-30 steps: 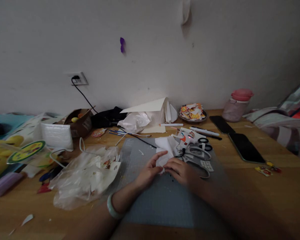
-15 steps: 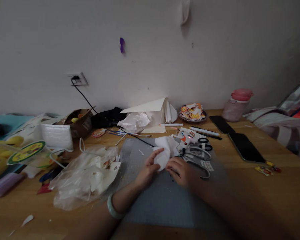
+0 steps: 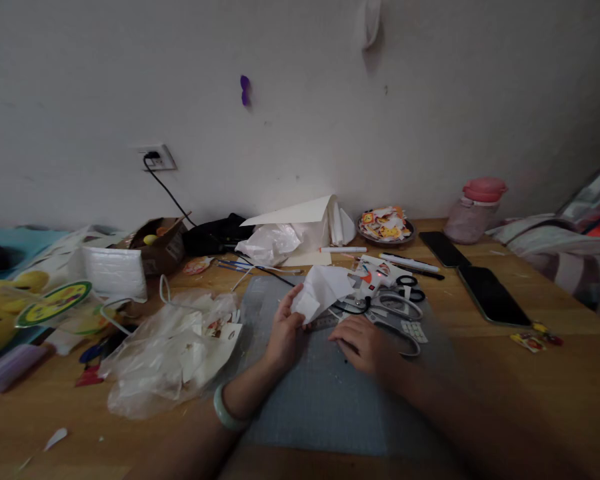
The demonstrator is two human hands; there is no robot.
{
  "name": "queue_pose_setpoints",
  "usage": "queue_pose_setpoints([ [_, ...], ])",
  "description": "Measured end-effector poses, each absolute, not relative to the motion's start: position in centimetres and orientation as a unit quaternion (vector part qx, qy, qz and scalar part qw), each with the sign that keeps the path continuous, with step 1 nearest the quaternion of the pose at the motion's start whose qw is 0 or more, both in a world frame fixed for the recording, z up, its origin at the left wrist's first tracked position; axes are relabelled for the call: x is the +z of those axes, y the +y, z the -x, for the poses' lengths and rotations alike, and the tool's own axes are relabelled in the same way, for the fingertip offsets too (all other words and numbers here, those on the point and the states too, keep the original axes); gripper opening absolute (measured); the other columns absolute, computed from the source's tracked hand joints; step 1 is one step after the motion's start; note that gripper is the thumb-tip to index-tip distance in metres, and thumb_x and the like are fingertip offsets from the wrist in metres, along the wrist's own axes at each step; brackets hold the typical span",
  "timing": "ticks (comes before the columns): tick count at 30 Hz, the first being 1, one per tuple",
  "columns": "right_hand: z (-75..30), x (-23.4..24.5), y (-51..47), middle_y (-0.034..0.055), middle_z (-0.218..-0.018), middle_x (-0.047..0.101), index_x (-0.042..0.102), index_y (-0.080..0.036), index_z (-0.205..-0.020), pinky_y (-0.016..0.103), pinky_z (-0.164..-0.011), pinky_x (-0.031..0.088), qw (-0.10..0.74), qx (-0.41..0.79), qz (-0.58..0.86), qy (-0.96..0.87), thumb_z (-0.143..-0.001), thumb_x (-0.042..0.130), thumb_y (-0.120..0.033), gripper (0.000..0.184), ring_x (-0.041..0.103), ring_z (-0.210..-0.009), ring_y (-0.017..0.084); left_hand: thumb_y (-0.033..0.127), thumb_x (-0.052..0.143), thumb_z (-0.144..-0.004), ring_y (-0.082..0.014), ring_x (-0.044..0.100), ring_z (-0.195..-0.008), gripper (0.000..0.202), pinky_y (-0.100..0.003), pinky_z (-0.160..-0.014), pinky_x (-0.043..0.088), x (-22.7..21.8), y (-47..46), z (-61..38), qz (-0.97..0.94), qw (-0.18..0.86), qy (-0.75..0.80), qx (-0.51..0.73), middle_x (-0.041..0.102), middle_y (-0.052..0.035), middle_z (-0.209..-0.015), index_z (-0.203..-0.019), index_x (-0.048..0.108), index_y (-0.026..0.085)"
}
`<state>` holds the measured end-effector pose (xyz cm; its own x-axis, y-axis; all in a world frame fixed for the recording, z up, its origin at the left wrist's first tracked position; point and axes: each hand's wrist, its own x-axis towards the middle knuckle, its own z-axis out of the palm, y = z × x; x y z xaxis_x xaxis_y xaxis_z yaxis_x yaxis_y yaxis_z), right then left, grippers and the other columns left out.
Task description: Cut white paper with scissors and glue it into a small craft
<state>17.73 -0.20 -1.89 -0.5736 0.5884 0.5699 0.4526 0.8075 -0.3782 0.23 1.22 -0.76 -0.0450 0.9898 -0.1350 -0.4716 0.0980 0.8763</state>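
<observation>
Pinched between the thumb and fingers of my left hand is a folded piece of white paper, raised at a tilt above the grey cutting mat. My right hand rests low over the mat, just right of the paper and apart from it. Its fingers are curled together, and whatever they hold, if anything, is hidden. Beyond that hand lie grey-handled scissors and a smaller black-handled pair. A white glue gun with a small red light sits behind, its black cord running left past the paper.
Clear plastic bags spread to the left, near a yellow plush toy. Two phones and a pink-lidded bottle stand or lie at right. A bowl of paper cutouts and markers are at the back.
The white paper has moved left and up with my left hand, away from my right hand. My right hand has shifted only slightly.
</observation>
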Motion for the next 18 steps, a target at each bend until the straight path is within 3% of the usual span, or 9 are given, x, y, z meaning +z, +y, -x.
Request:
queue_pose_setpoints([
  [5,-17.6,-1.8,-0.2,0.005,-0.079,0.067,0.061,-0.019,-0.085,0.032,-0.072,0.047,0.386,0.109,0.312,-0.861,-0.086,0.046,-0.015,0.016,0.061,-0.078,0.017,0.01,0.051,-0.052,-0.0105,0.045,-0.06,0.062,-0.02,-0.05,0.035,-0.8,1.1,-0.3,-0.347,0.598,0.416,0.591,0.056,-0.0002,-0.084,-0.113,0.051,0.02],
  [12,-17.3,-1.7,-0.4,0.0017,-0.073,0.065,0.061,-0.02,-0.079,0.027,-0.065,0.048,0.406,0.215,0.396,-0.795,-0.085,0.053,-0.026,0.012,0.061,-0.069,0.015,0.012,0.049,-0.061,-0.0155,0.049,-0.069,0.018,-0.025,-0.066,0.037,-0.8,0.2,-0.1,-0.53,0.507,0.464,0.497,0.057,0.0002,-0.07,-0.072,0.063,0.018],
  [18,-17.4,-1.6,-0.3,0.0024,-0.072,0.065,0.061,-0.02,-0.078,0.028,-0.063,0.047,0.415,0.205,0.409,-0.787,-0.086,0.052,-0.03,0.015,0.062,-0.067,0.017,0.021,0.055,-0.07,-0.0207,0.054,-0.079,0.012,-0.03,-0.078,0.037,-0.9,0.0,-0.1,-0.629,0.473,0.445,0.429,0.065,-0.0033,-0.077,-0.074,0.066,0.019],
])
